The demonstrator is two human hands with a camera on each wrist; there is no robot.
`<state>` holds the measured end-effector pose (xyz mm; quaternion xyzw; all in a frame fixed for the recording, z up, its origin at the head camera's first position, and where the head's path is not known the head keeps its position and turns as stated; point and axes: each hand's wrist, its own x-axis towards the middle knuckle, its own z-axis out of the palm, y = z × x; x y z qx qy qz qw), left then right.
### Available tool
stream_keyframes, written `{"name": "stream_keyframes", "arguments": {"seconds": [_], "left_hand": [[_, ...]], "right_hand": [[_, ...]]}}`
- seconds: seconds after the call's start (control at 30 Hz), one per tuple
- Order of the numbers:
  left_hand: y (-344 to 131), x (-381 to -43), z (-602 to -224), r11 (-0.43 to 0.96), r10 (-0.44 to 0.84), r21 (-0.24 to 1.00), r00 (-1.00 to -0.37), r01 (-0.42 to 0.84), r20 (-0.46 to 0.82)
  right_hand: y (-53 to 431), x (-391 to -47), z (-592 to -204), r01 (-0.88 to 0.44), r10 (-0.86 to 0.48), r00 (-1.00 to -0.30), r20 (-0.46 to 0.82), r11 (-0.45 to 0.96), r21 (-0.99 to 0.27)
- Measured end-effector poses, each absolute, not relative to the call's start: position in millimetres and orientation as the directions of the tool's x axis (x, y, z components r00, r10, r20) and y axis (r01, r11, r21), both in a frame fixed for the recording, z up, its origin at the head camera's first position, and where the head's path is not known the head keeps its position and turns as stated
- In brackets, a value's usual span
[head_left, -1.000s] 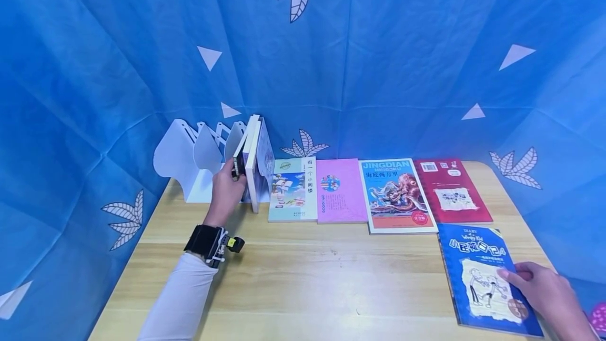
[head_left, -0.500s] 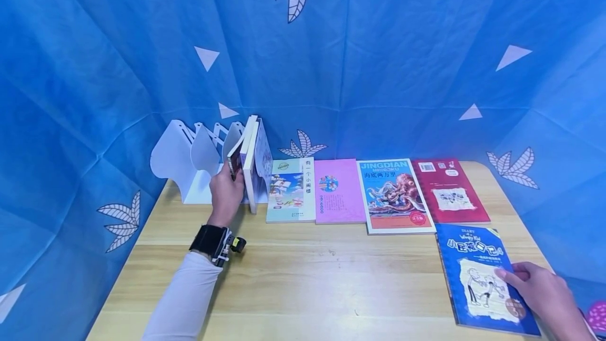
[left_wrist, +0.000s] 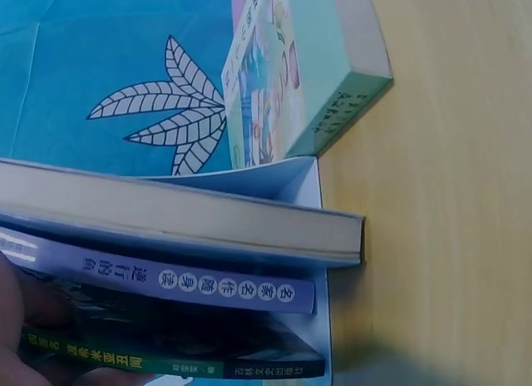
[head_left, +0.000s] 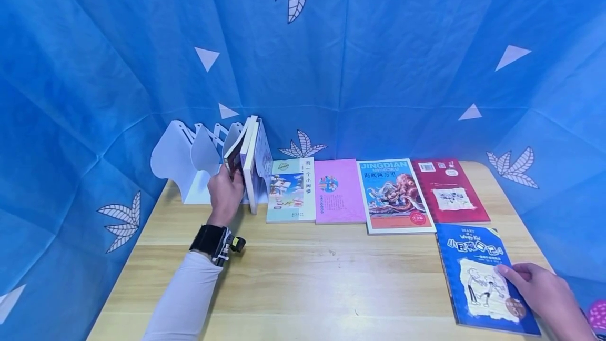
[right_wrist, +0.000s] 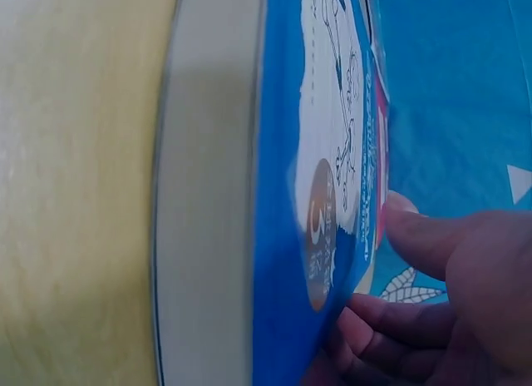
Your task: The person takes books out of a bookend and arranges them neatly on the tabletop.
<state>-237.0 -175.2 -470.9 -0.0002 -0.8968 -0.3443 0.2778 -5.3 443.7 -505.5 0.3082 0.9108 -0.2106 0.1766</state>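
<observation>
My left hand (head_left: 224,193) grips a thin dark book (left_wrist: 187,363) standing at a slant in the white expandable book rack (head_left: 174,152). Fingers lie on both sides of it in the left wrist view. Right beside it stand a purple-spined book (left_wrist: 187,282) and a thicker book with pale page edges (left_wrist: 183,217), both upright. Across the table, my right hand (head_left: 549,293) pinches the right edge of a blue comic-style book (head_left: 487,288) lying flat, cover up. Its thumb is over the cover, the other fingers curled at the edge.
In a row right of the rack lie a pale green book (head_left: 291,214), a pink book (head_left: 347,204), a book with an octopus cover (head_left: 397,193) and a red book (head_left: 454,172). Blue patterned cloth (head_left: 341,67) hangs behind the wooden table (head_left: 331,288).
My left hand has shifted slightly, and the dark book in it leans a little further left, away from the neighbouring books. My right hand stays at the blue book.
</observation>
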Motion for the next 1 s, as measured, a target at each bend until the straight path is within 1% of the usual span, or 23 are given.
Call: {"name": "stream_keyframes", "arguments": {"seconds": [0.17,0.37,0.5,0.67,1.0], "left_hand": [[-180,-234,-467,0.741,-0.217,0.642,-0.837,0.194,0.503],[-184,-227,-464,0.746,-0.217,0.639,-0.839,0.187,0.499],[-187,-216,-460,0.748,-0.222,0.638,-0.837,0.184,0.501],[-191,-200,-455,0.750,-0.219,0.626,-0.814,0.212,0.538],[-197,-167,-440,0.774,-0.198,0.589,-0.794,0.233,0.574]], "right_hand": [[444,-4,-501,0.634,0.484,-0.749,-0.452,0.722,-0.278],[443,-4,-499,0.617,0.481,-0.763,-0.432,0.741,-0.265],[441,-3,-496,0.600,0.477,-0.777,-0.410,0.758,-0.256],[436,-3,-493,0.603,0.486,-0.778,-0.398,0.755,-0.256],[428,-7,-489,0.564,0.474,-0.817,-0.327,0.775,-0.285]]}}
